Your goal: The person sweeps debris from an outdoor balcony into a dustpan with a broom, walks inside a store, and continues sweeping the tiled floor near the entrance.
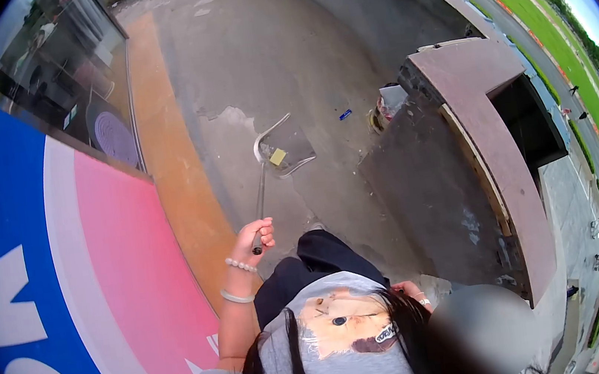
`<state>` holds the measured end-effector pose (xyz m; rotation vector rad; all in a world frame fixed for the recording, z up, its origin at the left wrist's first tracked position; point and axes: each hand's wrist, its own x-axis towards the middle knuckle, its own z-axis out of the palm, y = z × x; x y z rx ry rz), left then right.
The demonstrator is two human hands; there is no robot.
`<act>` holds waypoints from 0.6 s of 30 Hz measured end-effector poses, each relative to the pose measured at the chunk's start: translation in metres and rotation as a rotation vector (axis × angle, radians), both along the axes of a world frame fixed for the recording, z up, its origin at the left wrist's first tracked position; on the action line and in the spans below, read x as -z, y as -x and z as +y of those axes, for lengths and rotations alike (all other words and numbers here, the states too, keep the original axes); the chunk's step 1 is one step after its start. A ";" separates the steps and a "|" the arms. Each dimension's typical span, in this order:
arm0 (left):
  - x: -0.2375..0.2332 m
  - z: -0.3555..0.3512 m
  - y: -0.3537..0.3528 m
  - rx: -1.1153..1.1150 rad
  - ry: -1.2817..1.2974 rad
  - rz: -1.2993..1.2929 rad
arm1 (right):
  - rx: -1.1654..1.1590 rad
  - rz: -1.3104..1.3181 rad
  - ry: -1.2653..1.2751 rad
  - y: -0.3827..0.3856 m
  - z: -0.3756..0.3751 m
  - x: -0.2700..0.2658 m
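My left hand (254, 237), a beaded bracelet and a pale bangle on its wrist, is closed around the upper end of a long-handled dustpan (296, 139). The thin metal handle runs forward to the pan, which rests on the concrete floor. In the pan lies a small yellow block-like piece (278, 157). My right hand (408, 292) shows only in part at my right side, half hidden by hair and shirt; I cannot tell what it holds. A small blue item (345, 114) lies on the floor just right of the pan.
A bucket-like container (384, 108) with pale rubbish stands by a grey slab structure (435, 193) on the right. At left are a glass window (69, 80), a pink and blue sign (118, 232) and an orange ledge (164, 121). A grey blur covers the lower right.
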<state>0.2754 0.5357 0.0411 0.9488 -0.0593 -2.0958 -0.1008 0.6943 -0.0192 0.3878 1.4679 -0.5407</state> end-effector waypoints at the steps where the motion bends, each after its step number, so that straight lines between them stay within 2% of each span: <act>1: -0.002 -0.022 0.003 0.025 0.021 -0.019 | 0.051 0.078 -0.030 -0.008 -0.013 -0.016; 3: -0.010 -0.065 0.013 0.069 0.041 -0.048 | 0.120 0.071 -0.022 0.005 -0.005 0.032; 4: -0.014 -0.082 0.018 0.099 0.080 -0.078 | 0.175 0.063 0.006 -0.003 -0.010 0.025; 5: -0.017 -0.106 0.024 0.118 0.101 -0.077 | 0.133 0.173 0.026 -0.009 -0.018 0.012; 6: -0.018 -0.131 0.031 0.139 0.114 -0.068 | -0.380 0.239 -0.009 0.032 0.021 0.097; 12: -0.001 -0.266 0.088 0.378 0.237 -0.106 | 0.183 0.253 -0.038 -0.024 0.050 0.110; 16: 0.038 -0.352 0.138 0.566 0.332 -0.168 | 0.512 0.233 -0.044 -0.085 0.058 0.130; 18: 0.057 -0.382 0.167 0.671 0.477 -0.348 | 0.644 0.229 -0.052 -0.116 0.061 0.148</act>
